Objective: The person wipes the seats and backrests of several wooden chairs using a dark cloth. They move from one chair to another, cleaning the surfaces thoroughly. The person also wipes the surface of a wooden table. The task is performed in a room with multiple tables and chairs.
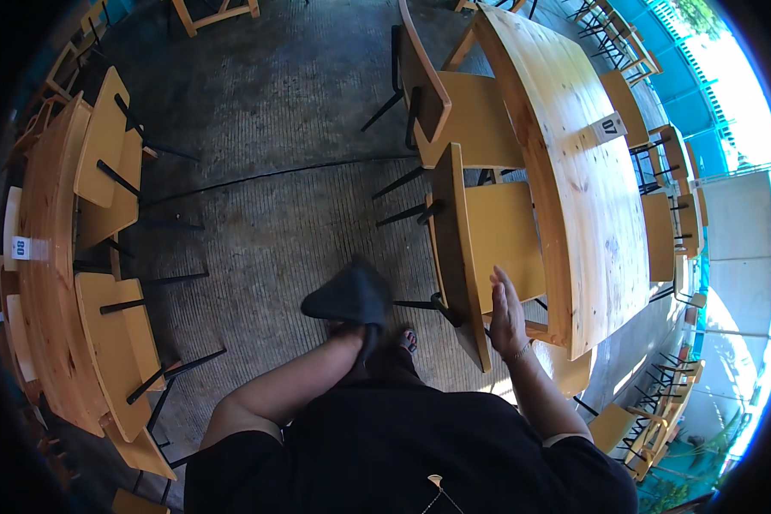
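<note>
A dark grey cloth (348, 293), smeared by motion, hangs in front of my body over the floor. My left hand (346, 331) grips it, and most of the fingers are hidden behind its folds. To the right, my right hand (509, 319) is held upright with its fingers stretched out and nothing in it. It is nearest to the back of a yellow-brown chair (459, 257) drawn up at a light wooden table (587, 180). Whether the hand touches the chair cannot be made out. A numbered table sign (608, 128) stands on that tabletop.
Another chair (427, 94) is at the same table, farther off. On the left, a second wooden table (50, 283) has chairs (116, 343) along it, their black legs sticking into the aisle. Grey ribbed concrete floor (265, 206) runs between. My foot (409, 341) shows below.
</note>
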### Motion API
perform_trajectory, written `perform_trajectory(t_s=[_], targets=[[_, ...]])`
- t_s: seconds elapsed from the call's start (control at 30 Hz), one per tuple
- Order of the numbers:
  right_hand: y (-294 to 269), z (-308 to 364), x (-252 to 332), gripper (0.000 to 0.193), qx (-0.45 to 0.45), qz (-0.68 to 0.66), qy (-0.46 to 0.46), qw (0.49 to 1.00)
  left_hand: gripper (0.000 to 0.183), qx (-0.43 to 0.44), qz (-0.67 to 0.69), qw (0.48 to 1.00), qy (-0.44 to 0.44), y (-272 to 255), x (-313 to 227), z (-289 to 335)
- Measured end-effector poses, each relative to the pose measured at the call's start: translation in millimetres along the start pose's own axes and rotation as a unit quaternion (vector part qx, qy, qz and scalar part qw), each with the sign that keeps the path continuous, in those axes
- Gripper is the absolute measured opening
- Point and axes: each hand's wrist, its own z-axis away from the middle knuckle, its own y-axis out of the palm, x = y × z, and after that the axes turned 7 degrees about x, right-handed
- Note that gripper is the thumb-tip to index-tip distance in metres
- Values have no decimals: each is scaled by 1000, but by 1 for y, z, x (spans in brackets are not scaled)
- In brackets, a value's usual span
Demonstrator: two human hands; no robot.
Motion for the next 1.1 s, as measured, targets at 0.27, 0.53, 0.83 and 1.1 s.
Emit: perform_trajectory(t_s=[0.27, 0.53, 0.83, 1.1], targets=[[31, 22, 4, 52, 37, 63, -9, 997, 41, 61, -590, 792, 147, 149, -137, -61], [36, 17, 24, 45, -10, 75, 48, 996, 41, 85, -91, 991, 46, 115, -114, -146], [37, 16, 18, 42, -24, 96, 35, 994, 42, 122, 240, 959, 86, 81, -146, -68], [39, 17, 24, 46, -24, 111, 56, 992, 44, 98, 199, 974, -45, 96, -72, -171]])
